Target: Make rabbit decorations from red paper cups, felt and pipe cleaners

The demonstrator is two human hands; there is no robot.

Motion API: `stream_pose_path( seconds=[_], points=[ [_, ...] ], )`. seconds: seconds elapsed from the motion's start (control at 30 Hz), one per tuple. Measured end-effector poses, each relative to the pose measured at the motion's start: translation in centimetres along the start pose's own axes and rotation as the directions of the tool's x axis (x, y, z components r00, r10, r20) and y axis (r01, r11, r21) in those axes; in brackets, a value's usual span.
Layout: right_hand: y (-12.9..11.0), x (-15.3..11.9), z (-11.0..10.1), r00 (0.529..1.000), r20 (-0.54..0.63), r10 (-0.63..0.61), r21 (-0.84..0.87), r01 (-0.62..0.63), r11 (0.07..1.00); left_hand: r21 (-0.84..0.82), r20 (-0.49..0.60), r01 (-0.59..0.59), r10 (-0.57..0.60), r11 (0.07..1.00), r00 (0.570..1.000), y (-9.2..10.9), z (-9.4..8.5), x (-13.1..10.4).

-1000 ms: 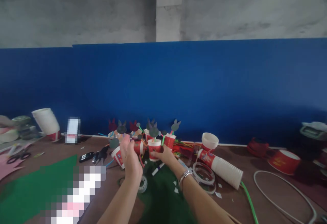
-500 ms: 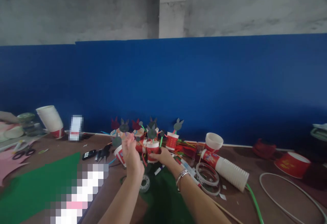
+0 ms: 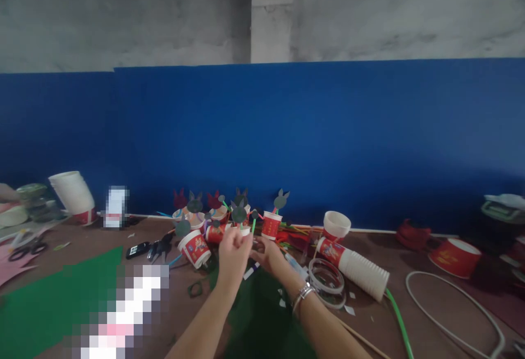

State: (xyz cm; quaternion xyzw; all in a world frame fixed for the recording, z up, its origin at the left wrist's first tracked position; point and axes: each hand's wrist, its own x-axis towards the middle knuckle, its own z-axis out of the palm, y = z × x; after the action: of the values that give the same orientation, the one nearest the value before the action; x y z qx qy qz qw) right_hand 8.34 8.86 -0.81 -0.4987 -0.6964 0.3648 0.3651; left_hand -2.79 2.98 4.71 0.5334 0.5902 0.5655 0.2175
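Both of my hands meet at a red and white paper cup (image 3: 245, 231), which they mostly cover. My left hand (image 3: 235, 247) has its fingers curled at the cup's front. My right hand (image 3: 266, 251) is closed around the cup's right side. From this cup rise a dark cut-out with pointed ears (image 3: 239, 213) and a green stick (image 3: 254, 224). A tilted red and white cup (image 3: 196, 248) lies left of my left hand. Another upright cup with an eared cut-out (image 3: 271, 225) stands behind my right hand.
A stack of cups (image 3: 363, 271) lies at the right, beside rings of clear tubing (image 3: 327, 282). Green sheets (image 3: 61, 288) cover the left and the centre front. Scissors (image 3: 28, 249) rest at the far left. A blue panel (image 3: 262, 140) stands behind the table.
My left hand has come down and right from a raised position onto the cup, with its fingers curled. A roll of tape seen beside my left forearm is now hidden. The view has shifted slightly.
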Motion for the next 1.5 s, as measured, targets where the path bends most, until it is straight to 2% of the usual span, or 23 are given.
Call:
stream_pose_path(
  seconds=[0.03, 0.07, 0.13, 0.27, 0.4, 0.47, 0.53, 0.6, 0.63, 0.67, 0.77, 0.87, 1.0, 1.17, 1.27, 1.37, 1.5],
  points=[
    [0.0, -0.4, -0.8, 1.000, -0.026, -0.005, -0.036, 0.004, 0.999, 0.190, 0.182, -0.046, 0.011, 0.981, 0.983, -0.3, 0.5, -0.4],
    [0.0, -0.9, -1.7, 0.998, -0.057, -0.009, -0.077, 0.004, 0.997, 0.253, 0.279, -0.077, 0.003, 0.964, 0.960, -0.6, 1.0, -0.8],
    [0.1, -2.0, -3.6, 0.993, -0.113, -0.024, -0.158, 0.005, 0.987, 0.306, 0.390, -0.117, -0.013, 0.945, 0.921, -1.3, 2.1, -1.8],
    [0.6, -4.5, -6.8, 0.980, -0.191, -0.054, -0.311, -0.008, 0.950, 0.391, 0.514, -0.207, -0.026, 0.897, 0.857, -2.1, 3.5, -3.1],
    [1.8, -6.7, -9.0, 0.963, -0.255, -0.085, -0.429, -0.034, 0.903, 0.447, 0.578, -0.282, -0.034, 0.849, 0.815, -2.3, 3.7, -3.1],
    [2.3, -7.2, -10.2, 0.943, -0.308, -0.126, -0.496, -0.047, 0.867, 0.472, 0.577, -0.309, -0.024, 0.825, 0.816, -2.4, 3.7, -3.3],
    [2.6, -7.2, -11.6, 0.902, -0.385, -0.193, -0.586, -0.077, 0.807, 0.490, 0.560, -0.331, 0.000, 0.806, 0.829, -2.6, 3.8, -4.0],
    [2.5, -6.7, -13.4, 0.871, -0.442, -0.213, -0.630, -0.132, 0.765, 0.499, 0.530, -0.348, 0.038, 0.794, 0.847, -2.9, 4.0, -5.0],
    [2.4, -6.2, -14.3, 0.858, -0.477, -0.193, -0.672, -0.214, 0.709, 0.498, 0.517, -0.357, 0.060, 0.790, 0.854, -3.1, 4.1, -5.5],
    [2.2, -5.7, -15.2, 0.867, -0.473, -0.158, -0.714, -0.272, 0.645, 0.497, 0.502, -0.366, 0.084, 0.787, 0.861, -3.3, 4.1, -6.0],
    [1.5, -3.7, -17.5, 0.886, -0.454, -0.091, -0.732, -0.313, 0.606, 0.476, 0.477, -0.399, 0.151, 0.784, 0.866, -3.8, 4.2, -6.9],
    [1.0, -2.0, -19.1, 0.931, -0.363, 0.031, -0.760, -0.315, 0.569, 0.445, 0.460, -0.425, 0.206, 0.788, 0.864, -4.1, 4.0, -7.1],
    [0.2, -0.7, -20.1, 0.960, -0.239, 0.142, -0.804, -0.278, 0.525, 0.410, 0.442, -0.448, 0.257, 0.794, 0.859, -4.4, 3.9, -6.9],
    [-0.9, -0.2, -20.4, 0.963, -0.159, 0.216, -0.845, -0.246, 0.474, 0.389, 0.422, -0.456, 0.285, 0.800, 0.861, -4.7, 4.0, -6.9],
    [-1.6, 0.0, -20.8, 0.964, -0.186, 0.188, -0.849, -0.255, 0.464, 0.386, 0.406, -0.448, 0.287, 0.807, 0.868, -4.7, 4.0, -6.8],
    [-2.5, -0.1, -21.6, 0.957, -0.272, 0.104, -0.836, -0.288, 0.466, 0.388, 0.385, -0.428, 0.278, 0.816, 0.880, -4.9, 3.9, -6.7],
    [-4.7, -1.5, -21.7, 0.908, -0.412, -0.070, -0.817, -0.335, 0.469, 0.359, 0.320, -0.374, 0.264, 0.855, 0.910, -5.0, 3.7, -6.4]
  ],
)
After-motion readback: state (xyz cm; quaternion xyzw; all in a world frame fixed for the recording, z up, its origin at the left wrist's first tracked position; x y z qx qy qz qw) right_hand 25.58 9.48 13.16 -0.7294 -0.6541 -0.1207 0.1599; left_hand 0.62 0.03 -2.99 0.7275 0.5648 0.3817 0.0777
